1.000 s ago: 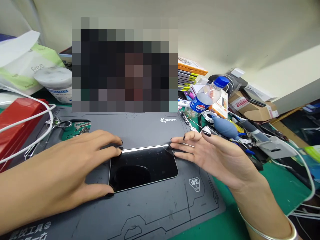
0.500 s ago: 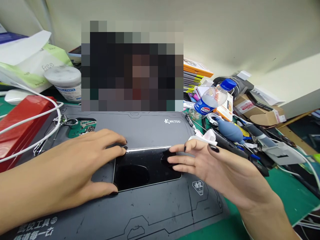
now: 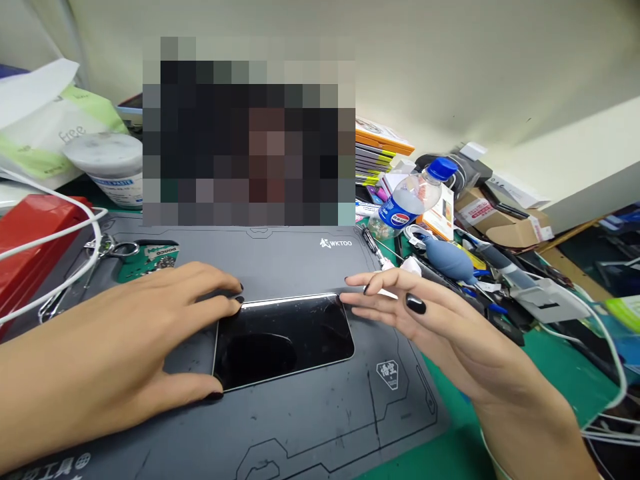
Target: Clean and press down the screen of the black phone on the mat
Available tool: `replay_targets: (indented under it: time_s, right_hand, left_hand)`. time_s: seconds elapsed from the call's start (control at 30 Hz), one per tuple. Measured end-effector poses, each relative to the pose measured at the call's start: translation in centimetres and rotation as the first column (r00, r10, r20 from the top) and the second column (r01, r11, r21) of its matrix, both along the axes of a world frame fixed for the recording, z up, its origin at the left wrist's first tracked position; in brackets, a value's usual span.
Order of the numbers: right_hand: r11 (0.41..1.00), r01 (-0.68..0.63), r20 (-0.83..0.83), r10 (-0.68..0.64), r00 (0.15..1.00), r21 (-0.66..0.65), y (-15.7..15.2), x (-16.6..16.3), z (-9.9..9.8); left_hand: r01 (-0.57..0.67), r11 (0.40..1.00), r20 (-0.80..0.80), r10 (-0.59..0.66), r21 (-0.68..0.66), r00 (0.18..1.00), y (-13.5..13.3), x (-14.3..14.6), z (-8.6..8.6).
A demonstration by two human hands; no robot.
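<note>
A black smartphone [image 3: 283, 337] lies screen-up on a grey work mat [image 3: 310, 427]. My left hand [image 3: 135, 333] rests flat at its left end, fingers spread, with fingertips on the far left corner and the thumb at the near left corner. My right hand [image 3: 425, 320] hovers by the phone's far right corner, fingers stretched out, fingertips touching or nearly touching the edge. Both hands have dark nail polish.
A pixelated dark block stands behind the mat. At the left are a red box [image 3: 30, 240], white cable [image 3: 75, 230], scissors [image 3: 107, 250] and a white tub [image 3: 113, 167]. At the right lie a plastic bottle [image 3: 410, 197], blue air blower [image 3: 447, 257], screwdrivers, boxes and cables on green matting.
My right fingertips slid onto the phone's right end half a second ago, then drew back to its far right corner. The left hand has stayed in place.
</note>
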State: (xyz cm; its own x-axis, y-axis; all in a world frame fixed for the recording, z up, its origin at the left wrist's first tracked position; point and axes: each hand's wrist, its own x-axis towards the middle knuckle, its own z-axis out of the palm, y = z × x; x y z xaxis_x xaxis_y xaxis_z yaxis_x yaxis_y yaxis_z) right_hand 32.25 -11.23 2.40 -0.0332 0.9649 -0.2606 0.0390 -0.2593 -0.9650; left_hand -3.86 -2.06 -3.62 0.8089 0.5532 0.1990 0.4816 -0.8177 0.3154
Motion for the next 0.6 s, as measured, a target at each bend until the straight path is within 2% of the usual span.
replay_targets:
  time_s: [0.3, 0.6]
  right_hand:
    - [0.999, -0.014, 0.095, 0.011, 0.995, 0.031, -0.19, -0.48, -0.14]
    - [0.999, -0.007, 0.12, 0.002, 0.993, 0.042, 0.04, -0.39, -0.14]
  left_hand:
    - [0.005, 1.0, 0.013, -0.005, -0.021, 1.0, 0.08, -0.05, 0.04]
    - [0.024, 0.999, -0.018, -0.024, 0.021, 1.0, 0.15, 0.03, 0.05]
